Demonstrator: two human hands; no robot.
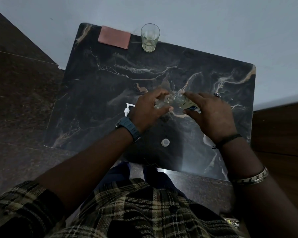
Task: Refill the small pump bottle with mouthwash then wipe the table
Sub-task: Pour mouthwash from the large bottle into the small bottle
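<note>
Marble, dark and veined, makes up the surface [110, 93] where the pour is under way. The left hand [148, 110] has its fingers [159, 93] curled around the small bottle [163, 102], holding it open-mouthed near the middle of the surface. The right hand [212, 115] grips the mouthwash bottle [184, 102], tipped on its side so its neck meets the small bottle's mouth. The pump [127, 109] lies just left of the left hand; a white cap [165, 142] sits nearer the person. A glass [150, 37] and a pink cloth [114, 37] stand at the far edge, well apart from the hands.

Whether liquid is flowing is too dim to tell. To pour well, I judge the two mouths should stay touching and lined up, the small bottle kept upright and steady, and the big bottle raised slowly so the stream stays thin. Stopping short of the neck leaves room for the pump's tube. Any drips can wait for the cloth.
</note>
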